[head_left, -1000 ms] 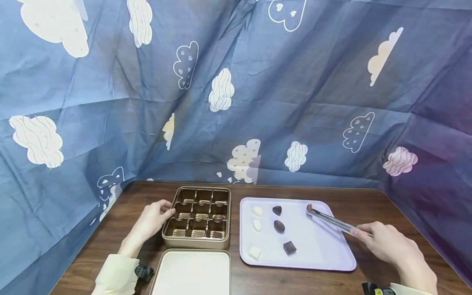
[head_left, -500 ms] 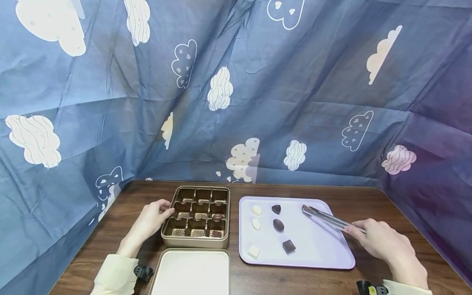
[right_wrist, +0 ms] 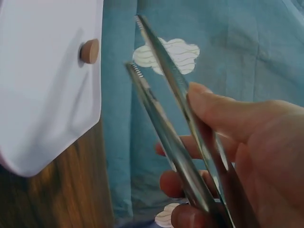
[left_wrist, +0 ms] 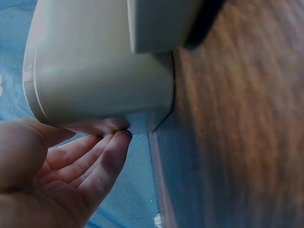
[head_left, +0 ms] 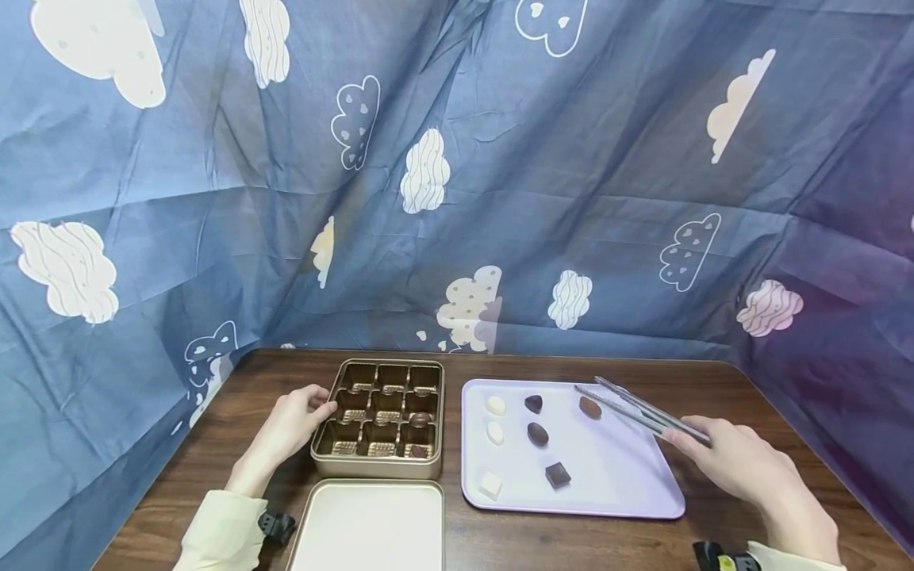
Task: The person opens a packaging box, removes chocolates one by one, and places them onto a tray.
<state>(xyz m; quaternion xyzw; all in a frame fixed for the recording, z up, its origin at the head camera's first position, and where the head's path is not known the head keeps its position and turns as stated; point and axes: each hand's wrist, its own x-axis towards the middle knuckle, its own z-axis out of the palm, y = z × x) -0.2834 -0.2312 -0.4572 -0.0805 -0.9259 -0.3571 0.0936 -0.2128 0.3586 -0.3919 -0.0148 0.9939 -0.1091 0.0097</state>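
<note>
My right hand [head_left: 739,460] grips metal tongs [head_left: 643,404]; the right wrist view shows their serrated tips spread apart with nothing between them. A brown chocolate [head_left: 589,408] lies near those tips, at the back of the lilac tray [head_left: 621,496]. At the left, the fingers of my left hand [head_left: 289,424] rest against the side of a gold tin [head_left: 378,468]. Its brown insert has compartments in rows; one dark chocolate [head_left: 420,419] sits in the right column's middle compartment, another [head_left: 419,451] in the front one. In the left wrist view, fingertips touch the tin's wall [left_wrist: 95,71].
Also on the tray are white chocolates [head_left: 490,485] in a left column and dark chocolates [head_left: 558,475] in a column beside them. A white gold-rimmed lid [head_left: 371,527] lies in front of the tin. A blue cloud-print cloth [head_left: 607,159] hangs behind the wooden table [head_left: 500,547].
The tongs carried the brown chocolate slightly left over the tray, then let it go; their tips have spread and lifted off it. My left hand has stayed at the tin.
</note>
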